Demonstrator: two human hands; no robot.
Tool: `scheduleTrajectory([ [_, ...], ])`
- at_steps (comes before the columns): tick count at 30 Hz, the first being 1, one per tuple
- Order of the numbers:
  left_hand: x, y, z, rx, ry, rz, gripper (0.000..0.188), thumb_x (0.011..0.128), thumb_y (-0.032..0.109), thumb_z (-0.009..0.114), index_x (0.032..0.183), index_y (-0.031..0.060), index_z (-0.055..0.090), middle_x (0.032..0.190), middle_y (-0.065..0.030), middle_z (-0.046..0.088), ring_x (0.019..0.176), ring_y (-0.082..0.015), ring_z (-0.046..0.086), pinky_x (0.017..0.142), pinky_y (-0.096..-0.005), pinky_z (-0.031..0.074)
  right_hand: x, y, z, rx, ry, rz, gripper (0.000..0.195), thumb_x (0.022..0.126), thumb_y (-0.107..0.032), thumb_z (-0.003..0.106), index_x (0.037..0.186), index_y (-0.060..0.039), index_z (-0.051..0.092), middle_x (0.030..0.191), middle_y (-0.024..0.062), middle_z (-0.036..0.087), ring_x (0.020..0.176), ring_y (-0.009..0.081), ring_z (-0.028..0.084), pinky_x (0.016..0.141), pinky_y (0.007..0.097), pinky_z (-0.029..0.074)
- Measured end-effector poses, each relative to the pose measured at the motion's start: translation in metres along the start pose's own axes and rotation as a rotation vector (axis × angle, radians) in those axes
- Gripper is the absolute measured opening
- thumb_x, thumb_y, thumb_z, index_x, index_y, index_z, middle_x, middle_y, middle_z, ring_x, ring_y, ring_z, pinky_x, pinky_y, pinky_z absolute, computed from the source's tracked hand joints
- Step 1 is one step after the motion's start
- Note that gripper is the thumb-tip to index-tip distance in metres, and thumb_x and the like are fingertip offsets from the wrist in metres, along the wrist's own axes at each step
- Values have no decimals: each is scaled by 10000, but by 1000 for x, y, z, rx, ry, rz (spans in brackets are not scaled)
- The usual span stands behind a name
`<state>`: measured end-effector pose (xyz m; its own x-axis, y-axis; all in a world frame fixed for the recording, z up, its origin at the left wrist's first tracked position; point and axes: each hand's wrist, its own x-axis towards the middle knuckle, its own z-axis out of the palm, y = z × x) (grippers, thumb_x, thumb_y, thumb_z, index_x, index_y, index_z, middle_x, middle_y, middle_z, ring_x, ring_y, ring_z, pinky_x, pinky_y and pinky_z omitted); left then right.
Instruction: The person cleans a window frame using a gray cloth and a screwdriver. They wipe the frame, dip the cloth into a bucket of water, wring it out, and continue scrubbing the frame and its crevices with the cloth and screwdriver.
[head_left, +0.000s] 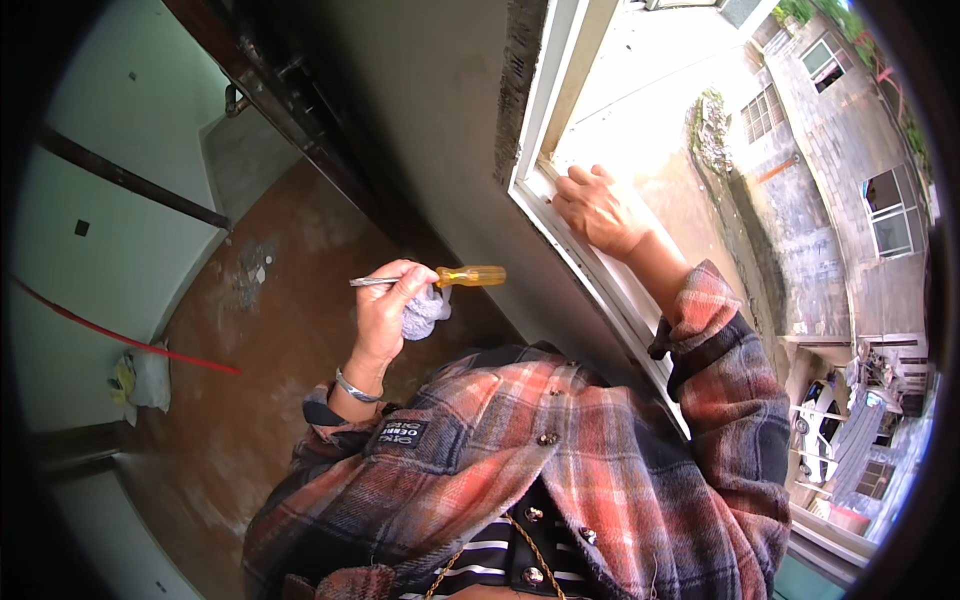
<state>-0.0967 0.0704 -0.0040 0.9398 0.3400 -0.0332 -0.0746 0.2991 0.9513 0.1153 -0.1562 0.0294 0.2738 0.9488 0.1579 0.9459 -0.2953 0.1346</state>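
Note:
My left hand (384, 311), with a silver bangle at the wrist, is closed around a screwdriver and a rag. The screwdriver's clear yellow handle (472, 276) points right, towards the wall. Its metal shank (373, 281) sticks out to the left past my fingers. Below the handle hangs the bunched pale grey rag (424, 315). My right hand (600, 214) rests with curled fingers at the corner of the white window frame (559, 232), over the sill track. Its fingertips are partly hidden, so whether they grip anything cannot be told.
A grey wall (450, 142) runs below and beside the window. Dark metal bars (300, 135) cross at upper left, and a red rod or cable (187, 361) juts in. A white sack (150, 379) lies on the brown floor (225, 442). Outside are buildings (817, 187) and a parked white car (816, 435).

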Motion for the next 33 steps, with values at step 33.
scheduleTrajectory([
  [33,-3,10,20,105,-225,-14,188,875,149,615,809,-24,654,718,-44,557,654,-89,489,609,-216,374,-25,-33,-28,600,318,601,92,834,-115,601,855,-28,623,784,150,612,712,299,618,639,355,486],
])
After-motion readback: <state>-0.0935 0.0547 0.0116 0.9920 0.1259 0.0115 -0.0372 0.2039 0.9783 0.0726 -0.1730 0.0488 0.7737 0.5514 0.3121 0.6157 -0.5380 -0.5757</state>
